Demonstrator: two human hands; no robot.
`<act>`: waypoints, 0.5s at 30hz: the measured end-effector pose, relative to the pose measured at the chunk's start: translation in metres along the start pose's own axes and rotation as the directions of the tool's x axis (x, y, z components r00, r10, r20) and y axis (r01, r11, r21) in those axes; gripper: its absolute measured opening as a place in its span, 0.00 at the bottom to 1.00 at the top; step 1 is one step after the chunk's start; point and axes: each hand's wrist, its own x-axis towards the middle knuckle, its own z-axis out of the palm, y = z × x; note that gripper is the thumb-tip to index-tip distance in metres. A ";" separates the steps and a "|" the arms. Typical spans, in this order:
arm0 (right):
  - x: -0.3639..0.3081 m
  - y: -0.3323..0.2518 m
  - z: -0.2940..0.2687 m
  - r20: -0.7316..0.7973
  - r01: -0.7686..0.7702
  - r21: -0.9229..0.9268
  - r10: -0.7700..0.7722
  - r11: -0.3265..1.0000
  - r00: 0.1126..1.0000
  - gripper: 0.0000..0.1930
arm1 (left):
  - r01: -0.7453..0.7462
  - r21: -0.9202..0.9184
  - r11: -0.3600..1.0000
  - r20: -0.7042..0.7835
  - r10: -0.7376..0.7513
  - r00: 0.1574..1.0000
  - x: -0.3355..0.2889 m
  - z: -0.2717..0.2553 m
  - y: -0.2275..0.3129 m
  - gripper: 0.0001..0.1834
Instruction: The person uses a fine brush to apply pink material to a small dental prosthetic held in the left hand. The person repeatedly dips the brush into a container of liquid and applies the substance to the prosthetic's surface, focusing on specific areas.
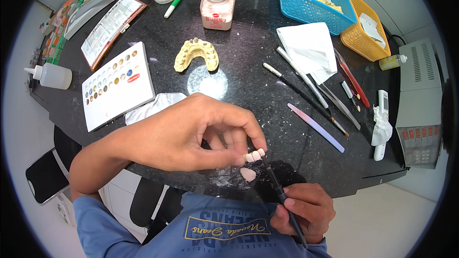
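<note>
a: main thing, where?
b: short row of white teeth (254, 155), low center, held up at the near edge of the counter.
a: grip?
b: left hand (201, 131) pinches it, thumb on one end, index finger on the other, gap just the piece's width. right hand (306, 210) is closed pen-style round a slim black tool (279, 188), tip at the teeth's right end. contact, can't tell.
a: surface?
b: black speckled countertop (253, 91), glossy, whitish dust near the fingers, round glare behind the left hand.
a: on it?
b: yellowish dental model (197, 47) past the glare, uncapped jar of pink powder (217, 14) behind that. left: white palette (143, 83) with colored wells, crumpled cloth (155, 107) beside it, squeeze bottle (56, 76) further out. right: lilac-pink file (315, 126), tweezers (340, 107), folded white paper (306, 50).
a: edges, room?
b: blue basket (306, 10) with models in it, yellow basket (356, 43) beside it, grey boxy unit (420, 91) far right, white tiled wall (411, 12) behind. dark-screened phone (47, 177) lower left, pale floor (382, 220) lower right.
</note>
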 end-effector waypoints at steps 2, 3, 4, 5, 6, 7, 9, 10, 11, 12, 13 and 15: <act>-0.001 0.001 0.000 0.001 0.005 0.012 -0.005 1.000 1.000 0.15 | 0.004 0.000 1.000 -0.001 -0.004 1.000 -0.001 0.000 0.000 0.13; -0.001 0.001 -0.001 -0.004 0.006 0.017 -0.006 1.000 1.000 0.15 | 0.001 0.000 1.000 -0.002 -0.001 1.000 -0.001 0.000 0.000 0.13; -0.001 0.002 -0.001 -0.008 0.007 0.022 -0.007 1.000 1.000 0.15 | -0.002 0.000 1.000 -0.002 0.002 1.000 0.000 0.000 0.000 0.13; -0.002 0.002 -0.001 -0.012 0.008 0.027 -0.008 1.000 1.000 0.15 | -0.005 0.000 1.000 -0.003 0.005 1.000 0.000 0.000 0.000 0.13; -0.003 0.001 -0.002 -0.022 -0.026 0.051 0.027 0.998 0.999 0.14 | 0.002 0.007 1.000 -0.005 -0.002 1.000 0.000 0.000 0.000 0.13; -0.005 0.001 -0.004 -0.032 -0.059 0.075 0.062 0.995 0.998 0.14 | 0.008 0.014 1.000 -0.008 -0.008 1.000 0.000 0.000 0.001 0.14; -0.006 -0.002 -0.012 0.017 -0.157 0.112 0.156 0.981 0.988 0.14 | 0.014 0.012 1.000 -0.022 -0.014 1.000 0.000 0.001 0.001 0.14; -0.004 -0.005 -0.020 0.073 -0.222 0.121 0.214 0.968 0.974 0.14 | 0.013 0.003 1.000 -0.033 -0.013 0.999 0.001 0.001 0.001 0.14; -0.003 -0.007 -0.026 0.129 -0.287 0.126 0.271 0.950 0.954 0.14 | 0.012 -0.005 1.000 -0.043 -0.013 0.999 0.001 0.001 0.001 0.14; -0.004 -0.004 -0.027 0.164 -0.327 0.152 0.302 0.933 0.939 0.13 | 0.014 0.001 1.000 -0.061 -0.014 0.998 0.000 0.002 0.000 0.14; -0.006 -0.002 -0.028 0.199 -0.366 0.176 0.332 0.914 0.922 0.13 | 0.015 0.008 1.000 -0.078 -0.015 0.997 -0.001 0.003 -0.002 0.14; -0.009 -0.001 -0.029 0.234 -0.430 0.199 0.384 0.881 0.893 0.13 | 0.016 0.020 1.000 -0.099 -0.014 0.995 -0.001 0.004 -0.002 0.14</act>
